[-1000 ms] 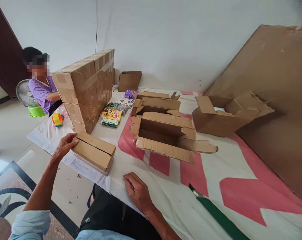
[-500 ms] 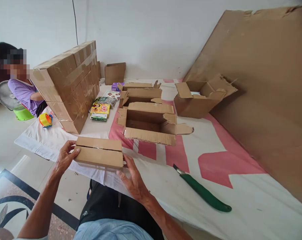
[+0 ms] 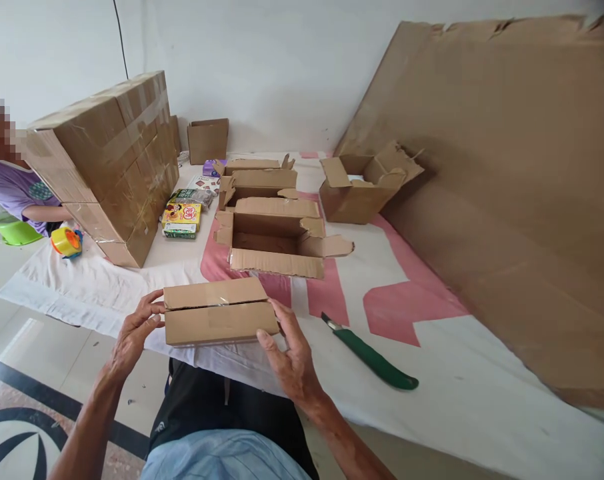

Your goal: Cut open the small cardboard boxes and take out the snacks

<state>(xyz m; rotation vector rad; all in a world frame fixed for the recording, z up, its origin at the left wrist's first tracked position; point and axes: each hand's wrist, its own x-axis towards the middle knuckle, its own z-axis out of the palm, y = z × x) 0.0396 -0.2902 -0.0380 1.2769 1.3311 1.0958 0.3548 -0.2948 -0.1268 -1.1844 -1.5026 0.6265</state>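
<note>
A small cardboard box (image 3: 221,325) with its two top flaps folded together lies at the table's near edge. My left hand (image 3: 136,335) grips its left end, with the fingers behind and the thumb at the side. At the right end, my right hand (image 3: 293,353) holds the box, its thumb on the front corner. A narrow dark gap runs between the flaps, with a bit of shiny tape at its middle. To the right of my right hand lies a green-handled utility knife (image 3: 372,359), blade pointing up and left.
Open cardboard boxes (image 3: 277,263) stand beyond my hands, another (image 3: 349,203) behind right. Taped boxes (image 3: 127,153) are stacked at left, beside small colourful packets (image 3: 182,213) and a yellow tape dispenser (image 3: 65,241). A large cardboard sheet (image 3: 512,200) leans at right. A person (image 3: 12,187) sits far left.
The view has shifted right, so the surroundings slide left. The box has turned slightly and come rightward with both hands; my right thumb now rests on its front corner.
</note>
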